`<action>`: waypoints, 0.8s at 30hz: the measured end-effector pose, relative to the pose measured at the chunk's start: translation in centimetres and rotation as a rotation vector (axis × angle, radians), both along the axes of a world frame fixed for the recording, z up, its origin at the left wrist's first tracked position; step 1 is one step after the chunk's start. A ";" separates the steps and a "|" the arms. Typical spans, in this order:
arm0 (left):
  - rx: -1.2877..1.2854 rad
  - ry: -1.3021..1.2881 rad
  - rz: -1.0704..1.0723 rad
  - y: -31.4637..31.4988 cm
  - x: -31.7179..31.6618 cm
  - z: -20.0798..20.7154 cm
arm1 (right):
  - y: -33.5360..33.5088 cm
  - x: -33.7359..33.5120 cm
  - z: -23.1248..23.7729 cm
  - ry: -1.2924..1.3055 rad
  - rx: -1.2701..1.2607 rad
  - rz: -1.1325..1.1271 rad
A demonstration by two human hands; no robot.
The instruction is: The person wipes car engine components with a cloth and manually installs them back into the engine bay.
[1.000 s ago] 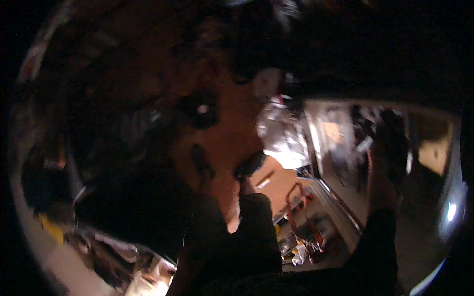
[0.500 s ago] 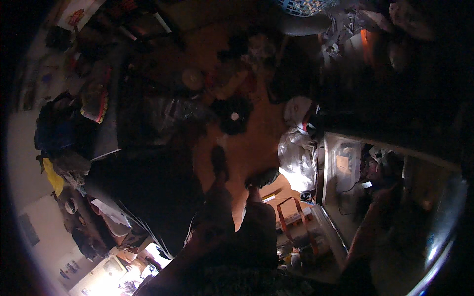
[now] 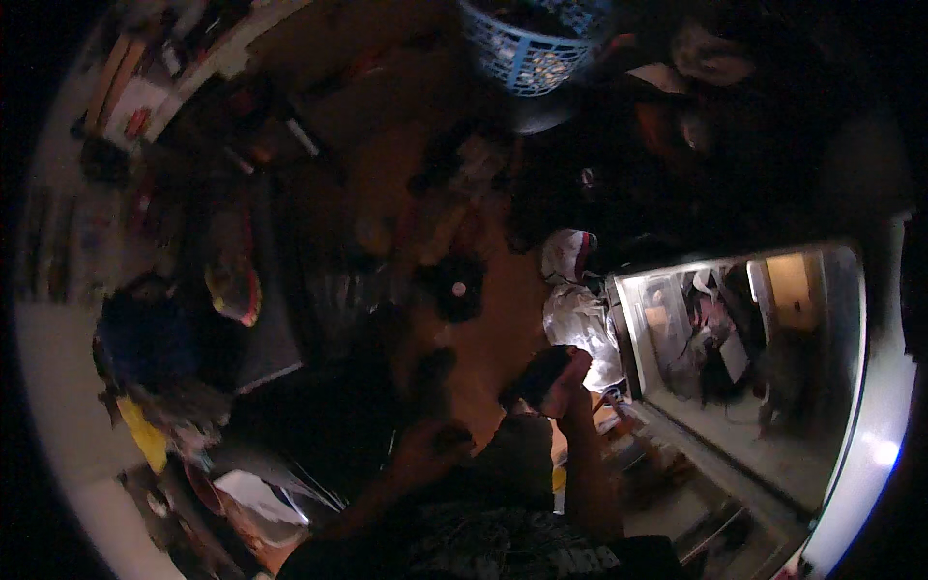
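Observation:
My right hand [image 3: 570,379] is raised in front of my right leg, with its fingers curled. A dark shape [image 3: 537,371] lies against its fingers; I cannot tell whether the hand holds it or whether it is the footwear below. Over my lap, my left hand [image 3: 447,443] is in deep shadow, and its fingers cannot be made out. Right of my right hand are a shiny pale plastic bag [image 3: 580,324] and a large framed mirror or glass panel [image 3: 739,468], brightly lit inside its frame.
A blue latticed basket [image 3: 527,56] stands at the far side. A dark round thing with a pale centre [image 3: 459,289] lies on the brown floor [image 3: 498,333]. To the left are a yellow cloth [image 3: 143,435] and heaped dark fabric [image 3: 155,333]. The room is very dim.
Both hands have come up into view, the right one closed beside the bag. The view has tilted, bringing more of the blue basket in. The light has shifted toward the framed panel.

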State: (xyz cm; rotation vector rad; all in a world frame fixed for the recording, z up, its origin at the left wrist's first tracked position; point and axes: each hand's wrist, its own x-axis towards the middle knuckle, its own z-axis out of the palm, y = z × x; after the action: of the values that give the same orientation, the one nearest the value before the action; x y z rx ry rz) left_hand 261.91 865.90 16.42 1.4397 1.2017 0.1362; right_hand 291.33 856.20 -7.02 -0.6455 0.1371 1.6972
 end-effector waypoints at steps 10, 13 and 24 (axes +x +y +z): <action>0.146 -0.152 -0.343 7.5 -7.0 3.8 | -16.3 -19.4 2.0 -0.404 -0.863 -0.434; 0.191 -0.203 -0.495 8.0 -6.4 3.9 | -18.1 -24.1 9.0 -0.407 -0.815 -0.704; -0.038 -0.399 -0.760 6.6 -0.5 8.1 | -31.6 -27.9 25.7 -0.809 -1.194 -0.894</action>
State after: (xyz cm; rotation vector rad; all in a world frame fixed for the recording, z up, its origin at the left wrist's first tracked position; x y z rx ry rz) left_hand 261.36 872.52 24.47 1.6464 0.2904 -0.1218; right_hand 263.43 824.55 18.65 -1.7574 0.7487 0.2648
